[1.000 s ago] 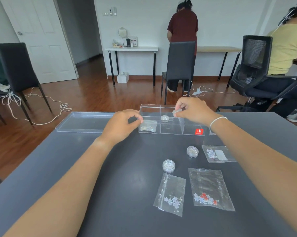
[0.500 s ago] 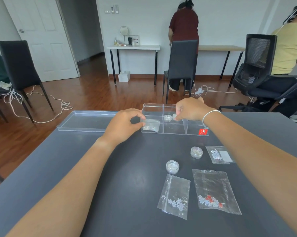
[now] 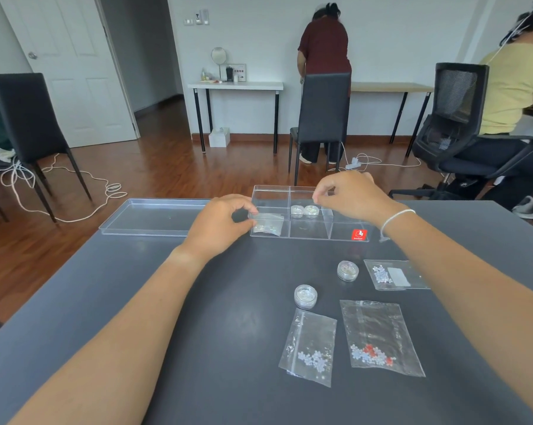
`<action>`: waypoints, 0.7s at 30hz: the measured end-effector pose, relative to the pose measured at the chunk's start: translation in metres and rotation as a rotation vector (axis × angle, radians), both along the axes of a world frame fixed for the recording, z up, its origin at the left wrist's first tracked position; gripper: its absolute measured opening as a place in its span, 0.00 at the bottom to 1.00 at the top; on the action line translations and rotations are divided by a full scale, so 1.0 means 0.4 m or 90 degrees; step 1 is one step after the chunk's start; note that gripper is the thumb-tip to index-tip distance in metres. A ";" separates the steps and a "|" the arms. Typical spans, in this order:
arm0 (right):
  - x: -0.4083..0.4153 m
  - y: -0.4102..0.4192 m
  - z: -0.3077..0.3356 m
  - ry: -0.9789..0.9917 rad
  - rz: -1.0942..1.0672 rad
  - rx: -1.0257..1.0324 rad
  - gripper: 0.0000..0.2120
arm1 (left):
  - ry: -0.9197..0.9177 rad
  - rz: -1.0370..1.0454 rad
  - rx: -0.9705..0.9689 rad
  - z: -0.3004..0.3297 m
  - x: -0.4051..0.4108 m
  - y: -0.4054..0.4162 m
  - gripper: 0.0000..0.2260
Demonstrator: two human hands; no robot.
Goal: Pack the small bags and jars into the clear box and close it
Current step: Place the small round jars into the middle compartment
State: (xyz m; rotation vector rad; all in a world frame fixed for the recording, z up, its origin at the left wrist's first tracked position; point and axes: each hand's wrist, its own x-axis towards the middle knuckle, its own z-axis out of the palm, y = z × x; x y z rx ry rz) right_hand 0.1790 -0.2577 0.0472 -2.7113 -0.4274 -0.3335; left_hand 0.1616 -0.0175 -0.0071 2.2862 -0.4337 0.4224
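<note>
We pinched the left wall of the clear box [image 3: 308,238] with our left hand [image 3: 219,225]. Our right hand [image 3: 351,194] hovered above it, fingers curled on nothing. Two jars [image 3: 304,211] sat side by side in a back compartment, with one bag [image 3: 268,227] in the front-left compartment. Two loose jars [image 3: 305,296] and three bags [image 3: 309,345] lay on the counter [image 3: 197,332].

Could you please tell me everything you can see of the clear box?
The clear box is a shallow, see-through plastic tray, open, flat on the table near its far edge. Dividers split it into two rows of compartments. Two small jars sit in the far middle one, a small bag in the near left one. A red sticker marks its near right corner. The left hand grips its left end.
</note>
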 end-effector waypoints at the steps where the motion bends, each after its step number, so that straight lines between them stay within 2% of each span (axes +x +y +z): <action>1: -0.026 -0.008 0.002 -0.006 0.011 0.040 0.07 | 0.002 0.000 -0.005 -0.001 0.000 0.000 0.05; 4: -0.110 -0.033 -0.006 -0.013 0.050 0.141 0.05 | 0.004 0.004 -0.011 -0.001 -0.002 0.000 0.06; 7: -0.183 -0.057 -0.031 0.018 0.083 0.183 0.06 | 0.004 0.007 -0.008 0.001 -0.006 -0.002 0.06; 11: -0.229 -0.088 -0.074 0.062 0.106 0.167 0.04 | 0.006 0.010 0.003 0.003 -0.012 -0.004 0.06; 17: -0.238 -0.112 -0.103 0.120 0.105 0.115 0.10 | 0.009 0.027 0.027 0.004 -0.020 -0.006 0.07; 21: -0.240 -0.117 -0.099 0.139 0.117 0.100 0.09 | -0.018 0.046 0.062 0.011 -0.037 -0.013 0.15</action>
